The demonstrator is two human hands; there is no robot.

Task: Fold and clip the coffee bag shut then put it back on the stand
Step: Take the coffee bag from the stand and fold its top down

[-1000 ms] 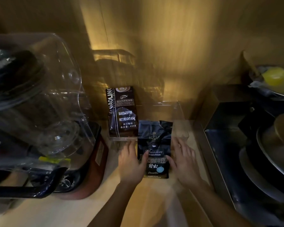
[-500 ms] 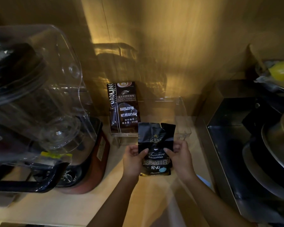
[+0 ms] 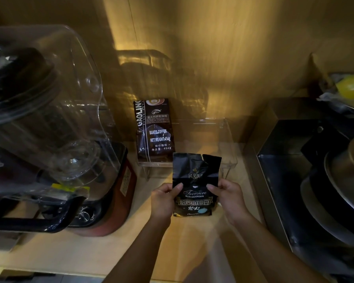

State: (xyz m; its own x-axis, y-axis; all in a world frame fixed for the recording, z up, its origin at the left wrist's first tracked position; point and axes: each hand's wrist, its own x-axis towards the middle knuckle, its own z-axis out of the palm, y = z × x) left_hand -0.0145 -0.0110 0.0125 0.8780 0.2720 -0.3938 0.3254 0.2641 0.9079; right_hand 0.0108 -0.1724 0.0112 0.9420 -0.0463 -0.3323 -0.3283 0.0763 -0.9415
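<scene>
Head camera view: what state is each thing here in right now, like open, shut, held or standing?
Blue Mountain coffee bag: held upright in both hands, top torn open, not folded, no clip seen.
Left hand: gripping the bag's left edge.
Right hand: gripping the bag's right edge.
Gaoling coffee bag: standing on the clear stand, untouched.
Blender: clear cover closed over it.

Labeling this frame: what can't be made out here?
Head view only:
- Clip: none seen.
- Black coffee bag back: faces away.
- Left hand and right hand fingers: behind bag.
- Clear stand edges: faint, dim light.
- Blender: cut off left.
</scene>
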